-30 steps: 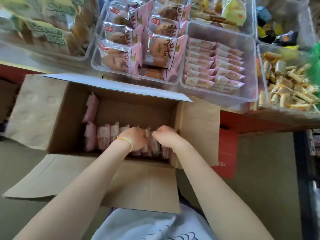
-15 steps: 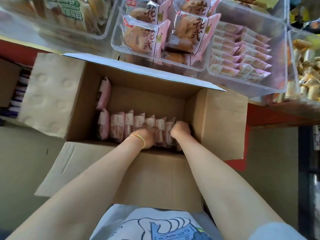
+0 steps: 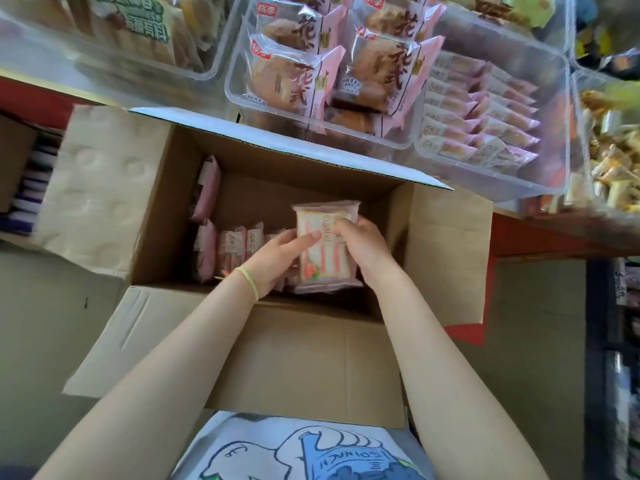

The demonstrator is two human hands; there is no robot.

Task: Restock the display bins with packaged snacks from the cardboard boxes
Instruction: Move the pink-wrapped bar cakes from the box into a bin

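Both hands, left hand (image 3: 277, 259) and right hand (image 3: 363, 249), grasp one pink snack pack (image 3: 323, 251) over the open cardboard box (image 3: 446, 258).

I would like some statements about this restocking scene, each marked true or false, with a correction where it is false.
1. Both hands hold one stack of pink snack packets above the cardboard box. True: the left hand and the right hand grip it from either side.
2. The cardboard box is empty. False: more pink packets stand in a row inside it.
3. A yellow-green band is on the left wrist. True.
4. The clear bin up on the right has no packets. False: it holds rows of small pink and white packets.
5. The box flaps are closed. False: they are folded open.
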